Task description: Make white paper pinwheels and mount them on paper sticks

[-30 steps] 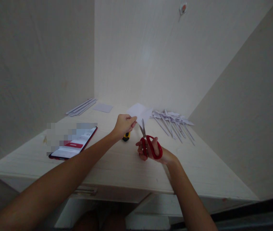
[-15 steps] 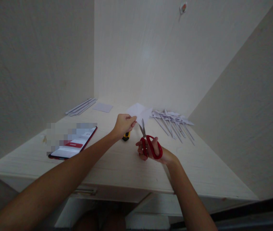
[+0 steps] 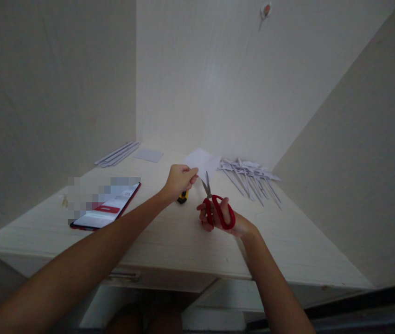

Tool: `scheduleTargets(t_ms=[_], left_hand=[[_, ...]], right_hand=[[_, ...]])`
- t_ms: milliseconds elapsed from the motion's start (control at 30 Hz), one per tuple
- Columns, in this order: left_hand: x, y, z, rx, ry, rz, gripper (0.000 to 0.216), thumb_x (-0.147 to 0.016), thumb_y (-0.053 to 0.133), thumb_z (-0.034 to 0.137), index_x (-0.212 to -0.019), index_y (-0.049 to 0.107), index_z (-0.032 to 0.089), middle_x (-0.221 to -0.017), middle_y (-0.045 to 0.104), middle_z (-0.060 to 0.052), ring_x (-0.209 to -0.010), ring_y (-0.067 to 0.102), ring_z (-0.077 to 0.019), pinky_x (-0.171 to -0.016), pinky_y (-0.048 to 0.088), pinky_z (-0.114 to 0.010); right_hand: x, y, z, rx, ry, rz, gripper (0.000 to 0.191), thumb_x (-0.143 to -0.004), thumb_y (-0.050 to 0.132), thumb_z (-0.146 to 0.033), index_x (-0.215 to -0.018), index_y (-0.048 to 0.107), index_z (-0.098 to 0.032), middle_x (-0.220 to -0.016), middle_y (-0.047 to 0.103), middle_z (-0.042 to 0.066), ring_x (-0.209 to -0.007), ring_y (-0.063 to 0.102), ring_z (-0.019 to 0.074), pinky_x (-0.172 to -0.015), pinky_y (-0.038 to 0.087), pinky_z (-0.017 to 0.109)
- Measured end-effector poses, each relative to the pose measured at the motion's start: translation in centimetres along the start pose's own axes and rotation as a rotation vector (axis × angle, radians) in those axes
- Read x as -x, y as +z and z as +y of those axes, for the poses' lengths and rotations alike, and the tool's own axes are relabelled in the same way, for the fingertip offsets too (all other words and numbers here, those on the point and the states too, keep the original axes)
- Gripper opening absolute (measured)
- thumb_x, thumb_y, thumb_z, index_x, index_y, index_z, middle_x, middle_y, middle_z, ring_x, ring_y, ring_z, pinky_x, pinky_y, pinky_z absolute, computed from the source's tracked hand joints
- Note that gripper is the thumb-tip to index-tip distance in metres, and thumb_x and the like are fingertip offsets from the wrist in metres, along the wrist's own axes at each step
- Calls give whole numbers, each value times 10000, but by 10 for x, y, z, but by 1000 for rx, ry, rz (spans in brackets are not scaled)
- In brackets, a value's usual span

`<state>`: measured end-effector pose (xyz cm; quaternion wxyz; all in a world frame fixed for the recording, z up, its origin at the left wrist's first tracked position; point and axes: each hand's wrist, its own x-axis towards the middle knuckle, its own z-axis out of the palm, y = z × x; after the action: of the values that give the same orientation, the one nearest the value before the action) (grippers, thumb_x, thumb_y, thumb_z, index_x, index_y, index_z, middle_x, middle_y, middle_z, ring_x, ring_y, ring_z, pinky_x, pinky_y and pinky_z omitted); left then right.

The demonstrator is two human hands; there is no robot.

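Observation:
My left hand (image 3: 179,181) pinches the near edge of a white sheet of paper (image 3: 202,162) and holds it up over the desk. My right hand (image 3: 218,218) grips red-handled scissors (image 3: 216,208), fingers through the loops. The steel blades point up into the lower edge of the paper, right beside my left fingers. A small yellow and black object (image 3: 182,196) lies on the desk just under my left hand.
A phone (image 3: 109,211) with a lit screen lies at the left of the pale wooden desk (image 3: 169,236). A pile of cut paper strips and flags (image 3: 251,178) lies at the right rear. More strips (image 3: 117,154) and a paper square (image 3: 149,155) lie far left. Walls enclose three sides.
Almost nothing differs; both hands, the paper and the scissors hold nearly the same place, with only a slight shift of the view.

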<state>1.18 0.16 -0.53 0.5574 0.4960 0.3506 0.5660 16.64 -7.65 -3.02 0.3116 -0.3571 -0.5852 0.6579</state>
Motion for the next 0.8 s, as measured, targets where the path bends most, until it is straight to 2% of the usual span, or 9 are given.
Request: scheduleTargets(t_ms=[800], left_hand=[[2, 0, 2, -8, 8, 12, 351, -807, 522, 76, -476, 417, 124, -352, 431, 50, -238, 299, 1, -288, 138, -150]], right_hand=[[0, -1, 0, -7, -20, 1, 757, -654, 324, -815, -938, 477, -130, -702, 480, 15, -537, 435, 105, -541, 310, 301]])
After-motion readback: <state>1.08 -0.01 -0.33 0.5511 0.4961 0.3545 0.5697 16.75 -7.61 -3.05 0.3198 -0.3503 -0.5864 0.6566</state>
